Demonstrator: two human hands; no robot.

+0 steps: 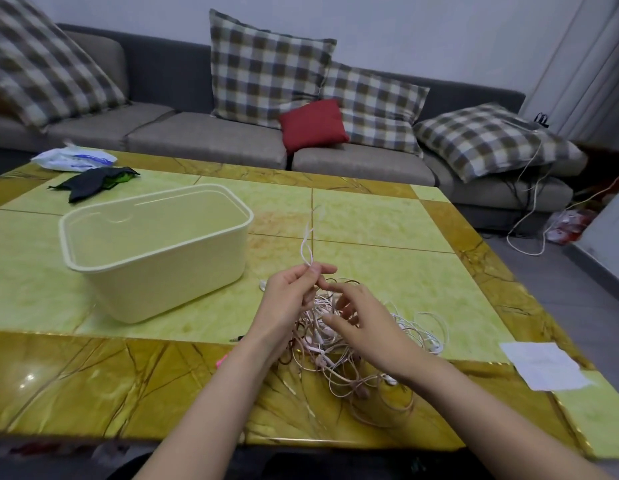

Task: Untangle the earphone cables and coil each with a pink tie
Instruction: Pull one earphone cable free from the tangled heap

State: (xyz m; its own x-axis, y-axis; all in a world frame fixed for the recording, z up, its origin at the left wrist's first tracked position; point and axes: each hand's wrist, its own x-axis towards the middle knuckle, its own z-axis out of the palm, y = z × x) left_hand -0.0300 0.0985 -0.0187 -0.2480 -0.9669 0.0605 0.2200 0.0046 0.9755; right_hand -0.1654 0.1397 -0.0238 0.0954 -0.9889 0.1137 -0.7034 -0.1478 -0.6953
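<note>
cables (339, 372): tangled heap on worktop (370, 220), right of box (155, 251), under both hands
left hand (287, 299): fingers (327, 269) pinch a white loop (306, 249), raised above the heap
right hand (365, 327): fingers half curled over heap; can't tell if grasping
paper (543, 365): far right of box
</note>
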